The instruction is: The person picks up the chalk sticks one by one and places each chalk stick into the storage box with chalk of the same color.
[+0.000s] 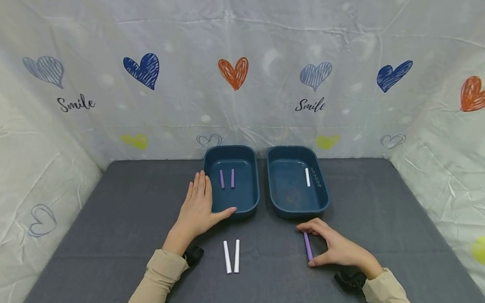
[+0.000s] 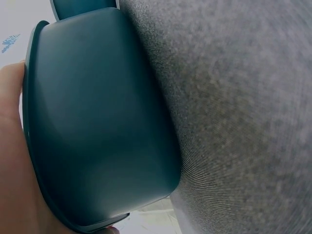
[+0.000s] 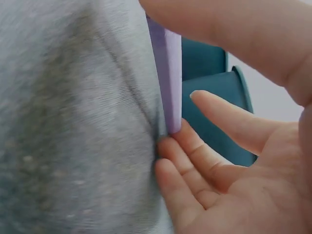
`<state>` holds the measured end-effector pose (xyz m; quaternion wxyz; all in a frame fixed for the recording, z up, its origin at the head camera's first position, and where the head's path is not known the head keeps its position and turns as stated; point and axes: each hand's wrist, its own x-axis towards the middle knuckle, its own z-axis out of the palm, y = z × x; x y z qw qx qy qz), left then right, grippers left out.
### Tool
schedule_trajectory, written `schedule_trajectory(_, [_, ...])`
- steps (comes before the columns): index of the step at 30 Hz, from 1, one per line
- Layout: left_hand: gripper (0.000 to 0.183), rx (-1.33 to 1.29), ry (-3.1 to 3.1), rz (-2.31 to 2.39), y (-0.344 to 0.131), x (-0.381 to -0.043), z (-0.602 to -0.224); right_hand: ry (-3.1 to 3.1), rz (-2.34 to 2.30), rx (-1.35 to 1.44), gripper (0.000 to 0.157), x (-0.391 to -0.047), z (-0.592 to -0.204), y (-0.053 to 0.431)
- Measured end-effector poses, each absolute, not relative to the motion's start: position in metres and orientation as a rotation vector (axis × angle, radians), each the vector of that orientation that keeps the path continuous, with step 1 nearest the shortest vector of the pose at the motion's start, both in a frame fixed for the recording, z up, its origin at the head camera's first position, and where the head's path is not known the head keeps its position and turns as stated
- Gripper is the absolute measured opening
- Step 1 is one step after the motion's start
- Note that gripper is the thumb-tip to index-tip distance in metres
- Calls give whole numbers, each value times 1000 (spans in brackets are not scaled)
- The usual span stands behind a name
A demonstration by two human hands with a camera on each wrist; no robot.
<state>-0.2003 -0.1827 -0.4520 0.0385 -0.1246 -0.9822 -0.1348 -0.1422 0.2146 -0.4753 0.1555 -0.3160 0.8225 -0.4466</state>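
Observation:
My left hand (image 1: 196, 211) rests on the near left corner of the left dark blue tray (image 1: 252, 204), fingers straight along its side and thumb on the front rim. Two purple chalk sticks (image 1: 222, 180) lie inside that tray. In front of the right tray (image 1: 296, 212), my right hand (image 1: 336, 246) holds a purple chalk stick (image 1: 307, 246) lengthwise, with the thumb at its near end and fingertips at its far end. Close to the cloth, this stick (image 3: 168, 78) also shows in the right wrist view. One white chalk stick (image 1: 307, 177) lies in the right tray.
Two white chalk sticks (image 1: 227, 257) lie side by side on the grey tablecloth (image 1: 121, 227), between the hands. The trays stand next to each other at the table's far edge. Behind them hangs a white curtain (image 1: 271, 43) printed with hearts.

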Motion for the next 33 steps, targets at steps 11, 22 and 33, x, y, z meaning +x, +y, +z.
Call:
schedule_trajectory(11, [128,-378,-3017,-409,-183,-199,-450,2265,-1344,-930,76,-145,-452,207])
schedule_trajectory(22, [128,-377,-3028,-401,-184,-199,-450,2229,-1397,-1041,70,-153,-428,193])
schedule_trajectory(33, [128,-379,-3034,-406,-184,-199,-451,2288,-1388,-1061,69,-173,-407,170])
